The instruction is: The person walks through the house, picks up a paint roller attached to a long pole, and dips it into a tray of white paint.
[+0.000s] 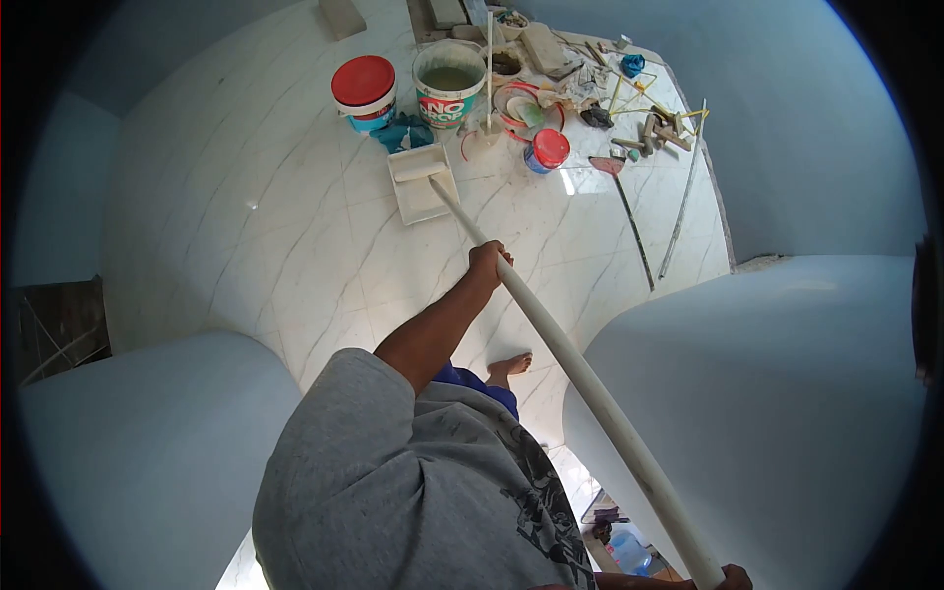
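A long off-white pole runs diagonally from the lower right up to a paint roller, whose cover lies in a paint tray on the floor. My left hand is wrapped round the pole's upper part, the arm stretched forward. Near the bottom edge, my right hand grips the pole's lower end and is partly cut off by the frame. Behind the tray stand an open bucket with murky liquid and a tub with a red lid.
A small red-lidded tub, a scraper with a long dark handle and a thin metal rod lie right of the tray. Rubble and tools line the back wall. Curved pale-blue walls stand close on both sides. A bare foot is on the tiles.
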Tool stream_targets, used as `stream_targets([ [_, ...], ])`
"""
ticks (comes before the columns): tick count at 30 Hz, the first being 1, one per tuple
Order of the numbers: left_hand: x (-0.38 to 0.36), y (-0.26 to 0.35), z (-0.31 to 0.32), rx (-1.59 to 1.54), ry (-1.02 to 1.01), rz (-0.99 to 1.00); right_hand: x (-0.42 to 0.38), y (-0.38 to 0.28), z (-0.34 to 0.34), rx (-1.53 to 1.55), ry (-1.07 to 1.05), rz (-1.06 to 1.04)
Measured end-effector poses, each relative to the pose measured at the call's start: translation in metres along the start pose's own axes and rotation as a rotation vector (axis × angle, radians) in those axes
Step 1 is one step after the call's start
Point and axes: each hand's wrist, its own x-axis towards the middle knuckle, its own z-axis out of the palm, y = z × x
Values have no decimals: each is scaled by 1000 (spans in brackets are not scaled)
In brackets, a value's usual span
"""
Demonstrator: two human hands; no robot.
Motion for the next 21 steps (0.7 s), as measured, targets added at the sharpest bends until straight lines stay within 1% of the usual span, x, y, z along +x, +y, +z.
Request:
stream_targets([
  [3, -27, -8, 3, 13, 0, -37, 5, -10, -6, 55, -30, 0],
  [6, -39, -23, -1, -12, -25, -34, 6, -9, -5, 58, -42, 4],
  [9, -50, -34, -3, -8, -8, -49, 9, -7, -5, 73, -52, 8],
  [12, -61, -36, -3, 25, -4, -71, 9, -7, -6, 78, -54, 11],
  [15, -63, -40, -6, 30, -1, -89, 10, -6, -7, 68, -57, 12],
  [21, -53, -51, -14, 82, 7, -61, 8, -12, -12, 65, -69, 22],
])
